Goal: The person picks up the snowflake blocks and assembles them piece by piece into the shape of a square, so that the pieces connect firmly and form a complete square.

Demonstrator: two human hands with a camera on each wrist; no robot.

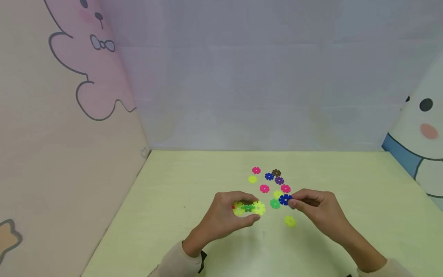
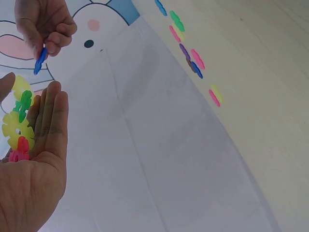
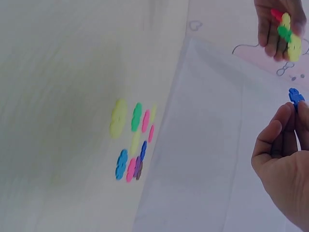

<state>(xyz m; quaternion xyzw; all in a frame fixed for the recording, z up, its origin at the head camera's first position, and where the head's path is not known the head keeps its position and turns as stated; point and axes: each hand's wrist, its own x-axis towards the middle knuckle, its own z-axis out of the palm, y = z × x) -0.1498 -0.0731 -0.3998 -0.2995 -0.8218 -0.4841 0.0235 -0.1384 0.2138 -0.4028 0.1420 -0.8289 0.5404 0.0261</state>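
My left hand (image 1: 221,215) holds a short chain of joined plastic snowflake discs (image 1: 248,208) between thumb and fingers. Yellow, green, yellow and pinkish-red pieces show along it in the left wrist view, where a yellow disc (image 2: 18,130) faces the camera and the pink end lies against the palm. To the right, my right hand (image 1: 322,209) pinches a dark blue snowflake disc (image 1: 284,199) by its edge between thumb and fingertips. This blue disc (image 3: 295,96) is raised above the table and apart from the chain. Its near edge is covered by the thumb.
Loose snowflake discs lie on the pale table (image 1: 173,184) beyond and between the hands: pink (image 1: 256,170), brown (image 1: 276,172), purple (image 1: 279,180), green (image 1: 275,204), yellow (image 1: 290,221) and others. A light blue disc (image 3: 121,164) shows in the right wrist view. Cloth-like walls (image 1: 256,96) enclose the table.
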